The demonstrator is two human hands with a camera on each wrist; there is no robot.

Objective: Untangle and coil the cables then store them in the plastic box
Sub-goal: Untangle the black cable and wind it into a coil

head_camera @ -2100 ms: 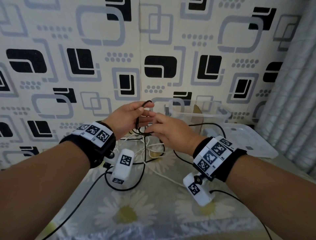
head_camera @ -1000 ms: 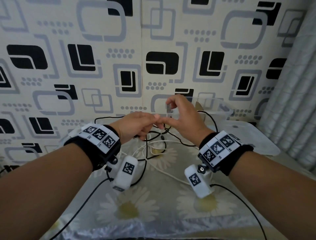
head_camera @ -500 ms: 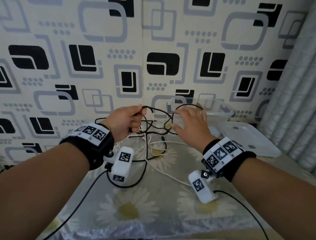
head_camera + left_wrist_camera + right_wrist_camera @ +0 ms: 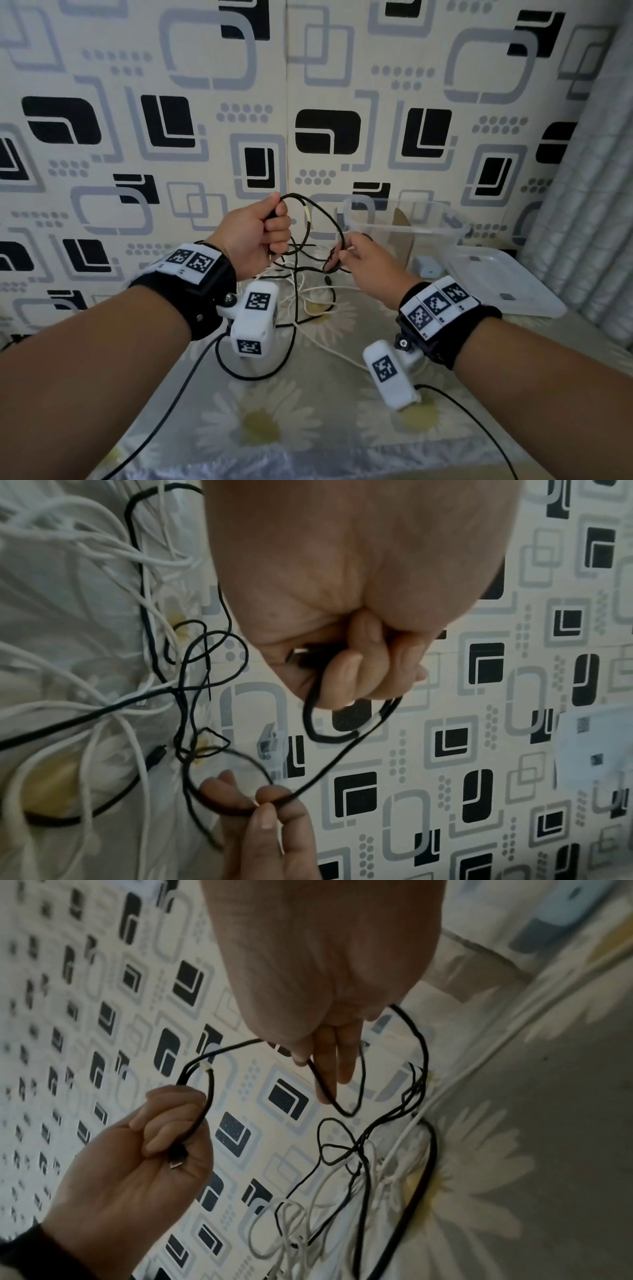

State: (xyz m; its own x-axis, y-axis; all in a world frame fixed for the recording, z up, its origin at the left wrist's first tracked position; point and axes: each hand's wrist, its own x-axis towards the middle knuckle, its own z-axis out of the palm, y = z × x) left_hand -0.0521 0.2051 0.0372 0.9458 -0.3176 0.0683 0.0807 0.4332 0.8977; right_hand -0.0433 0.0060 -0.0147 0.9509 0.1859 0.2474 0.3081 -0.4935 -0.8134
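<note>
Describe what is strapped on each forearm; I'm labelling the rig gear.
Bare forearms, no sleeves. Each wrist wears a black band topped by a white strip of square black-and-white markers. Under each hangs a white camera housing bearing markers, trailing a black lead.

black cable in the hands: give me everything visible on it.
The black cable is thin, matte and flexible, with a small pale band on it. The left hand grips its end, where a metal-tipped USB-style plug lies in the curled fingers. From there it arcs in a raised loop to the right hand, which pinches it. Beyond that it drops into a tangle with white cables on the floral tablecloth. Not yet coiled.
</note>
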